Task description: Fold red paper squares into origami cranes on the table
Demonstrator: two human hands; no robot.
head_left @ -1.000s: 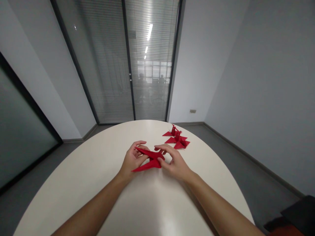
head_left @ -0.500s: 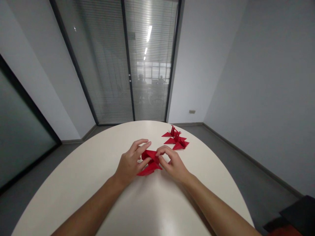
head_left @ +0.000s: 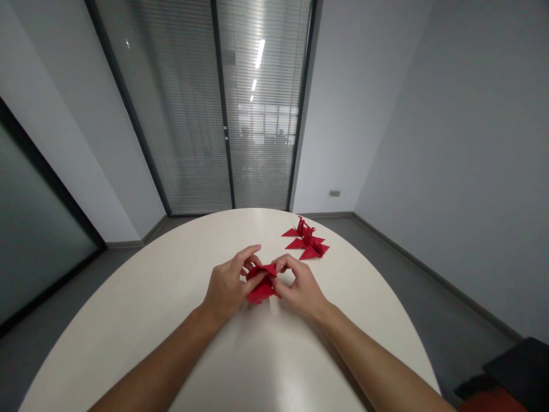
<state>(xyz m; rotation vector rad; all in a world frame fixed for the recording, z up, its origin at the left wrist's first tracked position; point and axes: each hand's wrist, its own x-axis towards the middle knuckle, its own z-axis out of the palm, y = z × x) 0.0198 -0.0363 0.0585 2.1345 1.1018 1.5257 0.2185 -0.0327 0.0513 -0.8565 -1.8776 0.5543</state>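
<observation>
Between my two hands is a sheet of folded red paper (head_left: pixel 261 293), partly opened out and bent into a hollow shape. My left hand (head_left: pixel 226 284) grips its left side, the thumb lying across the front of the paper and the index finger raised off it. On the right side, my right hand (head_left: pixel 300 286) pinches the paper's edge between thumb and fingers. Parts of the folds are hidden behind the fingers. Beyond my right hand, several finished red origami cranes (head_left: pixel 309 243) sit close together in a row.
The round white table (head_left: pixel 180 252) carries the paper and the cranes. Behind it stands a glass partition with blinds (head_left: pixel 193 143). A dark object with a red part (head_left: pixel 514 372) is at the lower right, beside the table.
The red paper has been drawn together: the long flap that stuck out at the lower left no longer shows. My left fingers have curled in behind the paper.
</observation>
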